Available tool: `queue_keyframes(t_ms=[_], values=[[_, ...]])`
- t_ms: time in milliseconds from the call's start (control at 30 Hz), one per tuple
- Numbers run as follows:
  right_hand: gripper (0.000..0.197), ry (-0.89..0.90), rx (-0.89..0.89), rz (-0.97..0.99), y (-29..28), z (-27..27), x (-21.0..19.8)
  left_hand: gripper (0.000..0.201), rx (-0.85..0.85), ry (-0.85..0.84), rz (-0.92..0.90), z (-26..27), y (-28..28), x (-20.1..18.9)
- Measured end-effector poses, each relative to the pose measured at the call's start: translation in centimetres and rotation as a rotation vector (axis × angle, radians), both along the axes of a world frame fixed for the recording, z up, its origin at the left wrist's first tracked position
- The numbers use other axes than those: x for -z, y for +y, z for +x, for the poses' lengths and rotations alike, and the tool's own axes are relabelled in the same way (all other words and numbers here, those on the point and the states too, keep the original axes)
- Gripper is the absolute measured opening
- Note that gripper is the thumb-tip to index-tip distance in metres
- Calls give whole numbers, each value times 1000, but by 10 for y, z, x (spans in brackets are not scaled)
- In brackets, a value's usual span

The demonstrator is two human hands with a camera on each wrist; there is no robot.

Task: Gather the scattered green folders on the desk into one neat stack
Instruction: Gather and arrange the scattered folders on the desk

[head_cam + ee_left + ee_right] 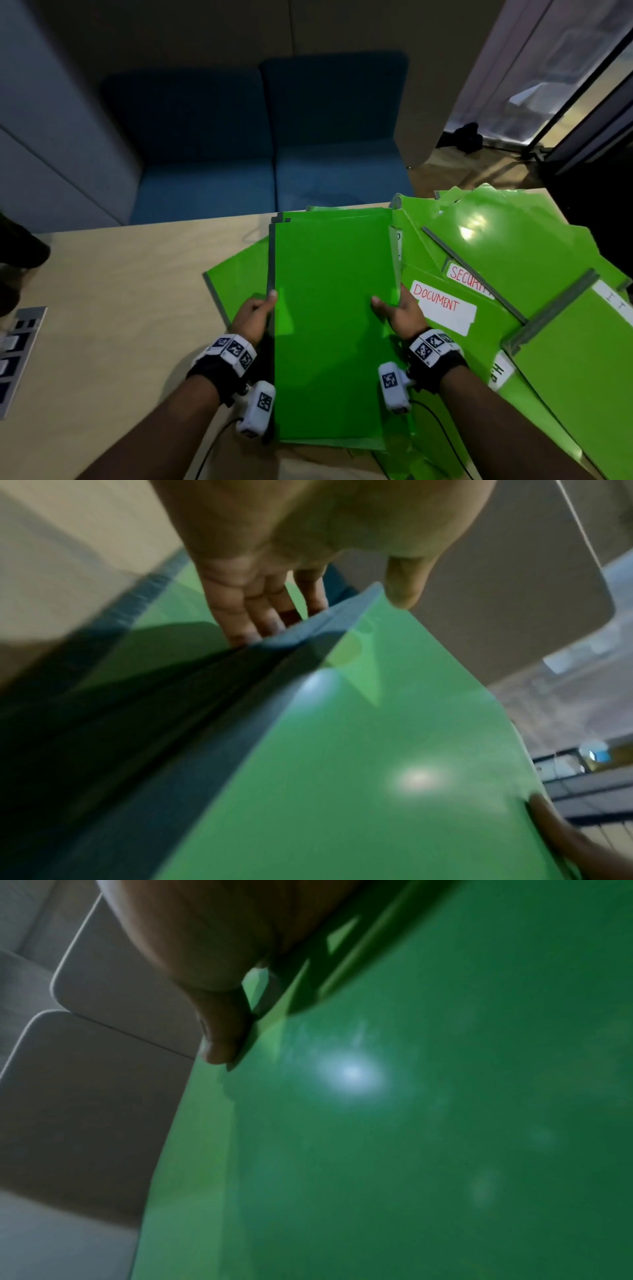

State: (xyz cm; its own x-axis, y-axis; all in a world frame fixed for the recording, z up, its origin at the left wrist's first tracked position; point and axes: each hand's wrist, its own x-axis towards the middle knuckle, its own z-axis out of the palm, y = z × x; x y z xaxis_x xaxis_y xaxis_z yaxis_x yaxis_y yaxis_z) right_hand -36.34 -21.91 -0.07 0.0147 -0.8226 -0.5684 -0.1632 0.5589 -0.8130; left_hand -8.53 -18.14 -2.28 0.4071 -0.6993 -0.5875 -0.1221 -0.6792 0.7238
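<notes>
A stack of green folders (332, 308) with grey spines is held between both hands above the desk. My left hand (255, 313) grips its left spine edge, thumb on top and fingers underneath; the left wrist view shows those fingers (253, 615) under the stack (377, 777). My right hand (394, 313) grips the right edge, thumb on top, as the thumb (219, 1039) on green plastic (411, 1123) shows. One green folder (236, 274) lies under the stack at the left. Several scattered folders (507, 274) with labels fan out on the right.
The light wooden desk (120, 308) has a power socket panel (17, 353) set in at the left edge. Blue sofa seats (267, 144) stand beyond the desk's far edge. A dark object (20, 246) sits at the far left.
</notes>
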Motion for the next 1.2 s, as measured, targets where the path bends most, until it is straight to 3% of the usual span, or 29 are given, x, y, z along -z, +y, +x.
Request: queue_keyframes(t_ms=[133,267,333,433,533,667,733,800,967,1100,1200], values=[[93,-208,-59,52,22,20,-6,35,-116,131,-193,48,-4,-17],[43,-280,-129,39,43,52,-10,67,-169,212,-334,85,-32,-45],[41,-291,-182,83,51,66,-10,72,-74,65,-346,90,-27,-50],[88,-123,-368,70,56,71,-7,60,-24,-32,-362,97,-3,-37],[84,-32,-408,8,46,74,-12,58,-15,50,-325,100,15,-30],[89,61,-242,-135,11,92,-27,67,105,19,-330,97,11,-34],[99,78,-234,-174,-3,103,-27,80,193,5,-322,94,6,-41],[105,158,-283,-227,-7,111,-25,73,219,-29,-315,93,3,-39],[75,232,-308,-356,-15,116,-7,55,162,-115,-309,91,10,-29],[34,163,-154,-302,-26,121,0,41,168,-254,-371,86,9,-27],[35,203,-184,-302,-21,128,6,29,192,-314,-377,92,6,-29]])
